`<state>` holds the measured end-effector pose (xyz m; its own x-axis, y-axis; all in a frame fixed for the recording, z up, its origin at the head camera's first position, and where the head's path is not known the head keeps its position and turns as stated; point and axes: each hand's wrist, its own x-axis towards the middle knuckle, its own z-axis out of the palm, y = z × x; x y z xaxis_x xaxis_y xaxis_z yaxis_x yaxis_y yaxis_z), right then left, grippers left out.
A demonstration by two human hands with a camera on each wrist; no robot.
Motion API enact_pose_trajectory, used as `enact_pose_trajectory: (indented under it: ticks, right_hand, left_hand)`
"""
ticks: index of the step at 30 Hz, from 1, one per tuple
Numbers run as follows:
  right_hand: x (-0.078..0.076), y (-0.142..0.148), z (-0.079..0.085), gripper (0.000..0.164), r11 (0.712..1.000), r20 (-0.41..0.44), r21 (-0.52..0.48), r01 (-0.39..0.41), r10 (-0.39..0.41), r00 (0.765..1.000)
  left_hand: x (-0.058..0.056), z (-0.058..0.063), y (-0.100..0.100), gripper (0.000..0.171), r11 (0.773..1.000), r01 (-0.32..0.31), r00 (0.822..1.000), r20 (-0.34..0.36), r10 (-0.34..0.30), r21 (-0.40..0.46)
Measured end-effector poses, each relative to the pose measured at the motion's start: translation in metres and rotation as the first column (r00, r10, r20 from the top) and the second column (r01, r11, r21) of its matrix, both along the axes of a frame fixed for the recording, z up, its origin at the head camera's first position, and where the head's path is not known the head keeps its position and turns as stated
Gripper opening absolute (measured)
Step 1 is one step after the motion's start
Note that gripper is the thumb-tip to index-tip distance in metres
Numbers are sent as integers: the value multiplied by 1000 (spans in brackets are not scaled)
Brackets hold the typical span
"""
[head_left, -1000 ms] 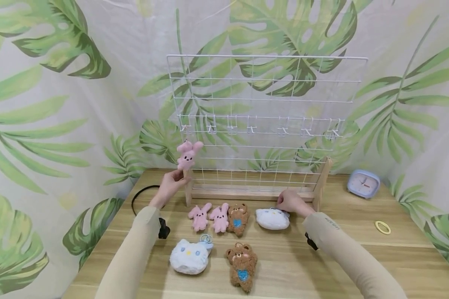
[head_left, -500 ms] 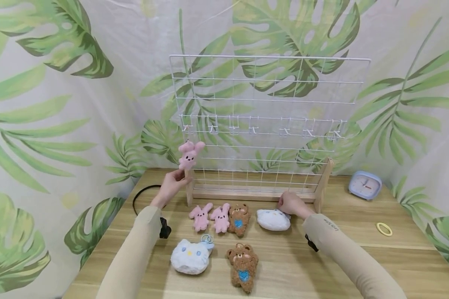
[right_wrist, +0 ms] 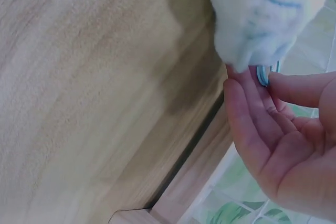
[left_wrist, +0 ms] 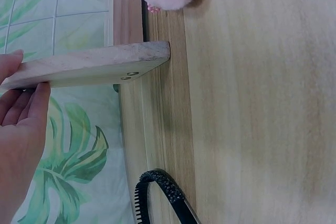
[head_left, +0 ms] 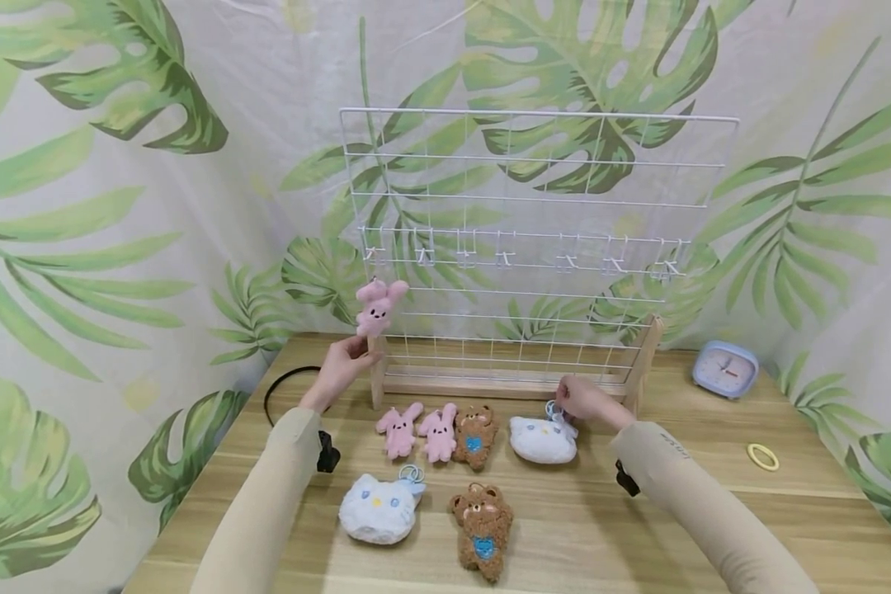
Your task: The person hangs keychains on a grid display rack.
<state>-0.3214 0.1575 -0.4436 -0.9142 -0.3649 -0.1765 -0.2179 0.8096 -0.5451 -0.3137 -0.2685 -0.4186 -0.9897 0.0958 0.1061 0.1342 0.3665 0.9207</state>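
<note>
- The right hand (head_left: 582,399) pinches the blue ring (right_wrist: 262,75) of a white plush (head_left: 542,440) between thumb and fingers; this plush is just in front of the stand's right half, and I cannot tell whether its underside touches the tabletop (head_left: 579,528)
- The ring could slip free, I judge, because the pinch looks to be near the fingertips while the bulky body hangs beyond it; the plush would then flop or roll
- The left hand (head_left: 339,371) grips the wooden upright (left_wrist: 100,64) at the stand's left end, thumb on 1 face and fingers pressed together on the other; an uneven pull there could skew the frame
- If the wire grid (head_left: 535,114) jolted, the hung pink rabbit (head_left: 377,312) could swing or drop from the leftmost hook (head_left: 374,256); its loop is too small to judge how securely it sits
- Containers: no box, tray or basket shows; 2 more pink rabbits (head_left: 398,433), 2 brown bears (head_left: 483,532) and a 2nd white plush (head_left: 378,510) lie straight on the tabletop; whether either white plush is a pouch with contents, I cannot tell
</note>
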Motion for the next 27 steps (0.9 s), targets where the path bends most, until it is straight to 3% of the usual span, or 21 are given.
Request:
enact_pose_trajectory:
  ticks: [4,10,16,27]
  right_hand:
    - [0,1,2,9,999,52,-43,7,-5,999]
    - [5,3,11,9,995,53,-100,-18,23,998]
    - [9,4,19,7,984,-8,-169,-49,48,999]
    - [17,3,40,12,987,-145,-82,-136,123,982]
  left_hand:
    - [3,3,2,51,1000,4,1000,-1,-4,2]
    - [4,5,3,51,1000,6,1000,-1,-6,6]
    - [3,4,2,51,1000,7,1000,3,-7,9]
    - [3,3,0,51,1000,11,1000,-2,-11,2]
